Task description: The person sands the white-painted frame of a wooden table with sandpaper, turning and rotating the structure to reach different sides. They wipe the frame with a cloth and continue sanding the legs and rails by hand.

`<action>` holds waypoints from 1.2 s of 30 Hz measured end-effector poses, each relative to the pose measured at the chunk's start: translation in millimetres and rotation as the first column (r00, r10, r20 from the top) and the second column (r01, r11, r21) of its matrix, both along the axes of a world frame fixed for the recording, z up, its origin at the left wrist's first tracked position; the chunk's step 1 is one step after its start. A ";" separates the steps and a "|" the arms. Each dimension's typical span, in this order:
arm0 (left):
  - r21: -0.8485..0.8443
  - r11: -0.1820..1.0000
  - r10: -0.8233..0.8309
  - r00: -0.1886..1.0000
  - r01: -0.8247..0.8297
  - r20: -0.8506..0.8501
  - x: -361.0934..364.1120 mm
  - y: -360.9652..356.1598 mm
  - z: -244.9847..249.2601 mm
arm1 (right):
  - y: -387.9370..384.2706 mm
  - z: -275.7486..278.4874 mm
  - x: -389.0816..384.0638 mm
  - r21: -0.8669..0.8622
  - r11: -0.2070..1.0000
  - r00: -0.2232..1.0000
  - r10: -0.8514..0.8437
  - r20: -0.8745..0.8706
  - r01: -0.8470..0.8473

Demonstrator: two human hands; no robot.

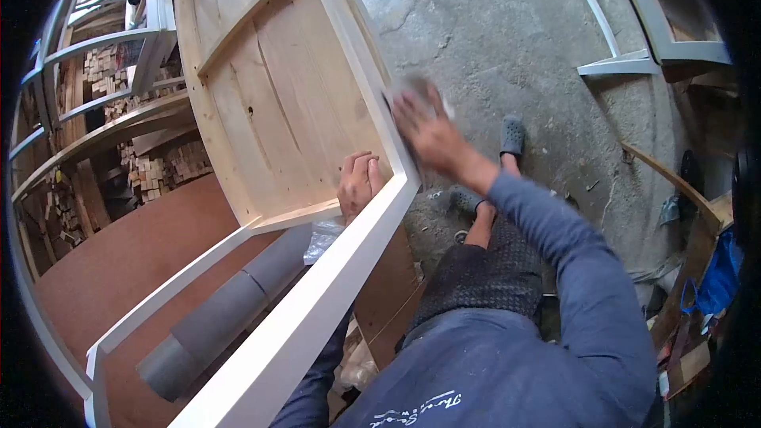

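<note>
A wooden table (285,87) lies turned on its side, its plank underside and rails facing me, with pale painted legs (317,301). My left hand (361,184) is closed over the end rail near the corner, fingers curled round the wood. At the outer side of the same corner, my right hand (428,131) is smeared by motion, its fingers pressed together on a greyish pad-like thing (414,83). What kind of thing that is cannot be made out. Beneath the left hand shows a piece of clear plastic wrap (323,239).
Grey rolls (214,325) lie below the table, beside a brown rounded board (151,246). White frames (111,40) and stacked wood offcuts (151,178) stand at left. More white frame pieces (626,63) rest at right on the concrete floor (491,40). A blue bag (717,277) lies far right.
</note>
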State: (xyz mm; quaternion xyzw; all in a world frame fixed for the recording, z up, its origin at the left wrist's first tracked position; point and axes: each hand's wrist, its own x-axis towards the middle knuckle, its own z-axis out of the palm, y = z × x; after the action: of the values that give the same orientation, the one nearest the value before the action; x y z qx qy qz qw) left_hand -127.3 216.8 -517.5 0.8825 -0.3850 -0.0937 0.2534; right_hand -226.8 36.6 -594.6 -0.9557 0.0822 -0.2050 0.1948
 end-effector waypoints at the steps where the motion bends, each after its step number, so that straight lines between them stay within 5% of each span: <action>1: -0.006 1.000 -0.013 1.000 0.013 0.008 0.9 -0.7 -1.5 | 19.5 8.3 -27.6 0.088 0.996 1.000 0.018 -0.005 -0.017; 6: 0.013 1.000 0.009 0.998 -0.009 -0.054 -5.0 -5.2 11.4 | 83.1 32.7 -132.6 0.383 0.905 0.971 0.227 -0.071 -0.184; 9: 0.012 1.000 -0.017 0.999 0.018 -0.036 -2.4 -6.4 6.6 | 69.3 50.4 -133.6 0.666 0.745 0.995 -0.085 0.047 0.032; 10: 0.018 1.000 -0.021 0.999 0.022 -0.025 -2.5 -3.4 6.0 | 46.9 52.2 -116.4 0.544 0.834 0.961 -0.217 0.174 0.090; 12: 0.002 1.000 0.009 0.999 -0.009 -0.051 -4.5 -3.1 4.5 | 2.6 85.1 -73.1 0.766 0.622 0.885 -0.435 0.165 0.163; 13: -0.052 0.998 -0.043 0.999 0.042 -0.022 -4.8 -3.5 4.8 | -12.5 71.0 -42.5 0.649 0.745 0.825 -0.459 0.330 0.154; 14: -0.025 0.999 -0.028 0.999 0.027 -0.046 -6.5 -4.5 8.0 | -21.1 49.8 -11.2 0.647 0.749 0.845 -0.431 0.318 0.139; 16: 0.049 0.998 -0.039 0.999 0.040 -0.024 -3.4 -1.5 3.9 | -23.9 70.6 17.9 0.936 0.344 0.965 -0.260 0.011 0.082; 17: 0.051 0.996 -0.068 0.997 0.069 -0.026 -3.2 -1.5 3.4 | -11.3 82.3 16.7 0.926 0.275 0.966 -0.068 -0.251 0.260; 19: 0.053 0.991 -0.121 0.992 0.123 -0.035 -2.4 1.2 3.1 | 75.9 4.8 5.3 0.597 0.802 0.892 -0.290 0.348 0.028; 21: 0.019 0.981 -0.191 0.981 0.191 0.045 -2.5 2.0 1.9 | 108.9 42.7 -52.9 0.980 0.192 0.952 -0.287 0.106 -0.051; 24: -0.042 0.977 -0.200 0.971 0.207 0.129 0.3 1.5 -0.4 | 116.4 49.2 -63.8 0.981 0.144 0.950 -0.263 0.167 -0.132; 27: 0.010 0.997 -0.075 0.996 0.075 0.046 -2.4 2.7 -0.8 | 51.6 15.6 30.2 0.884 0.442 0.922 -0.256 0.289 -0.154; 30: 0.033 0.997 -0.072 0.997 0.072 -0.001 -2.6 -0.5 2.2 | 4.7 19.0 87.6 0.880 0.470 0.947 -0.246 0.208 -0.071; 33: 0.075 0.869 -0.471 0.771 0.490 0.429 12.1 10.1 -12.4 | 41.9 16.3 42.4 0.887 0.442 0.954 -0.185 0.235 -0.133; 34: -0.009 0.793 -0.494 0.652 0.609 0.575 16.5 5.0 -17.1 | 59.7 19.7 4.4 0.896 0.411 0.968 -0.104 0.230 -0.168; 36: -0.084 0.786 -0.453 0.662 0.613 0.597 11.5 -0.7 -11.5 | 86.7 32.4 -38.1 0.953 0.248 0.979 -0.063 0.194 -0.173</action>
State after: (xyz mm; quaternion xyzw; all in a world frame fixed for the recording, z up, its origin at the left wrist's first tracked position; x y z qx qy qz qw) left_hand -115.8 216.1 -529.0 0.6722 -0.6934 0.1463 0.2144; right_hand -264.8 123.2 -562.2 -0.6133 0.1375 -0.1955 0.7528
